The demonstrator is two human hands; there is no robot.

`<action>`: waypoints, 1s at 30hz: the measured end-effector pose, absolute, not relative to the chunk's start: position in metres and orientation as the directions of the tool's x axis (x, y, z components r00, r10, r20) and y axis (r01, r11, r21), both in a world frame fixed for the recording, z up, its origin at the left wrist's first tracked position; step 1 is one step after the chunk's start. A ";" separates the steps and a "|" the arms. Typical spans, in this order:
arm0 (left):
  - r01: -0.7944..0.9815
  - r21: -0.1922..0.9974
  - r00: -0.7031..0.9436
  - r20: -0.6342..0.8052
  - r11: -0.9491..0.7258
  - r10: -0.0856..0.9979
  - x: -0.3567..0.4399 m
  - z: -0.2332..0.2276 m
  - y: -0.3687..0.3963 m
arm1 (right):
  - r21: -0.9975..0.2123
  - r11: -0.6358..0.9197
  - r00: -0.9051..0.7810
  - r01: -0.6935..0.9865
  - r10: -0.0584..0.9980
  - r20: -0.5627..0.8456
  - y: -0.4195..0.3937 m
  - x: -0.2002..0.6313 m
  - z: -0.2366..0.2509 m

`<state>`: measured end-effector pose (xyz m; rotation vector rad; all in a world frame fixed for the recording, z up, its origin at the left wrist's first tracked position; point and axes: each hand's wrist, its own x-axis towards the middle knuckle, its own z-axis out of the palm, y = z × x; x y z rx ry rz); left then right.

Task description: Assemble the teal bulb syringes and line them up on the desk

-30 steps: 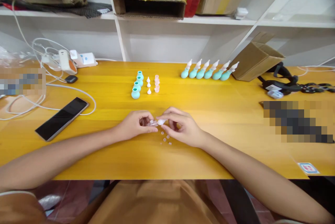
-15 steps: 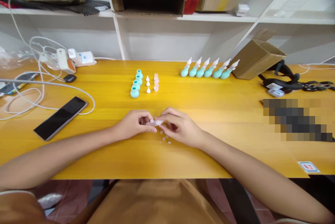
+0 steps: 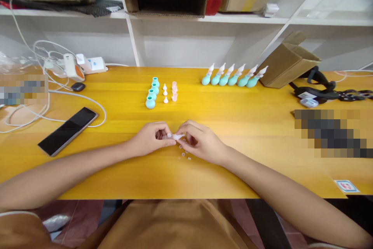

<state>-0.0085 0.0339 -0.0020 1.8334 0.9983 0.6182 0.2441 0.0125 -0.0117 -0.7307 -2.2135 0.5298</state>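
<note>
My left hand (image 3: 152,137) is closed in a pinch on a small pale nozzle piece (image 3: 178,137), its narrow tip pointing right. Thumb and fingers of my right hand (image 3: 204,142) close round the same nozzle piece from the other side. The part inside my left fingers is mostly hidden. Several tiny clear rings (image 3: 183,154) lie just below the right fingers. Beyond the hands stand a row of mint-green bulbs (image 3: 150,103) with open necks, a row of white nozzle tips (image 3: 166,100) and a row of pink collars (image 3: 174,97).
Several assembled bulb aspirators (image 3: 227,79) stand in a row at the back right, beside a cardboard box (image 3: 287,64). On the left lie a phone (image 3: 68,130), white cables (image 3: 100,105) and a black mouse (image 3: 78,86). Black straps (image 3: 317,91) lie far right.
The right fingertips have shifted slightly on the nozzle piece, and more of its tip shows between the hands. The objects on the table stay where they were.
</note>
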 end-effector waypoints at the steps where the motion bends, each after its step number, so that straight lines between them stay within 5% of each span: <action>1: 0.381 0.892 0.540 -0.001 -0.243 0.842 -0.008 -0.001 0.033 | -0.550 0.762 -0.573 0.341 0.632 0.522 0.013 0.244 -0.012; 8: 0.405 0.882 0.526 -0.010 -0.241 0.851 -0.007 0.001 0.030 | -0.449 0.814 -0.598 0.368 0.577 0.556 0.012 0.245 -0.014; 30: 0.346 0.894 0.544 0.055 -0.283 0.837 -0.009 -0.004 0.032 | -0.560 0.776 -0.575 0.289 0.609 0.546 0.014 0.241 -0.022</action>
